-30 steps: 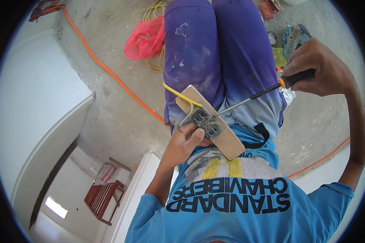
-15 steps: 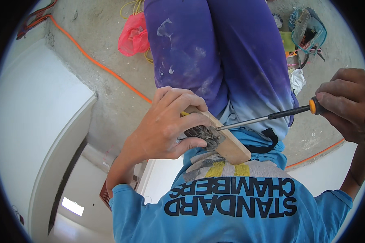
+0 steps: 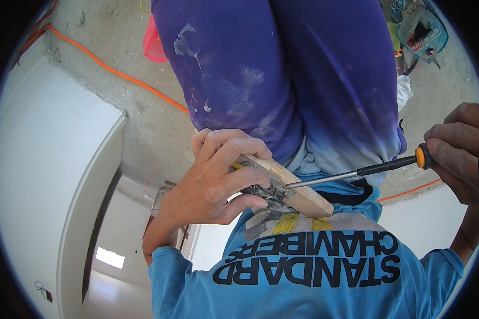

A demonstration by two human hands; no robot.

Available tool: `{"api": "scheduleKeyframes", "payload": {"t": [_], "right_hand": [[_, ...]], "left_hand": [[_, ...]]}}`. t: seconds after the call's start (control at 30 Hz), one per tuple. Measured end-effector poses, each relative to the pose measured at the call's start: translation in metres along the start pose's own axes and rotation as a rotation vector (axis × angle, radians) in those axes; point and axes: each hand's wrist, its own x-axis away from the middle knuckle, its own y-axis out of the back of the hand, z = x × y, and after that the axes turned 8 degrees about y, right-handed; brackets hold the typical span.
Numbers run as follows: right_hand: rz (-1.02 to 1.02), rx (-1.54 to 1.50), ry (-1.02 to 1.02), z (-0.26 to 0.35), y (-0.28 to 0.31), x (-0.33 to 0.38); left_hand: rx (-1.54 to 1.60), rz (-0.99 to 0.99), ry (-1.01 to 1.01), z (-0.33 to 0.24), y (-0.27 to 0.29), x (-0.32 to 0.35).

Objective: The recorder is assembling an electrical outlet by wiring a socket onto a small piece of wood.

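Left hand (image 3: pixel 215 178) was closed around a beige switch plate (image 3: pixel 298 192) with grey metal fitting (image 3: pixel 266 194), held against the blue shirt (image 3: pixel 308 271). Right hand (image 3: pixel 457 151) gripped a screwdriver (image 3: pixel 356 173), its tip touching the fitting. Orange cable (image 3: pixel 117 72) lay on the concrete floor (image 3: pixel 159 122).

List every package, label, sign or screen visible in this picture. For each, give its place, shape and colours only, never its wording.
Printed lettering: across the blue shirt at the bottom, two rows of large dark block letters, upside down in this view.
Pink bag: on the concrete floor at upper left, crumpled, no print visible.
No signs or screens.
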Motion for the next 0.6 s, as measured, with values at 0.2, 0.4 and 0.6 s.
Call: {"api": "scheduleKeyframes", "payload": {"t": [0.2,0.4,0.6], "right_hand": [[-0.020,-0.018,-0.018,-0.010,0.001,-0.005],[-0.027,-0.026,-0.024,-0.014,0.002,-0.015],[-0.030,-0.037,-0.033,-0.025,0.008,-0.058]], "left_hand": [[-0.086,-0.203,0.094,-0.010,-0.012,0.017],[-0.308,-0.298,0.241,-0.022,-0.015,0.029],[-0.398,-0.276,0.161,-0.011,-0.010,0.022]]}}
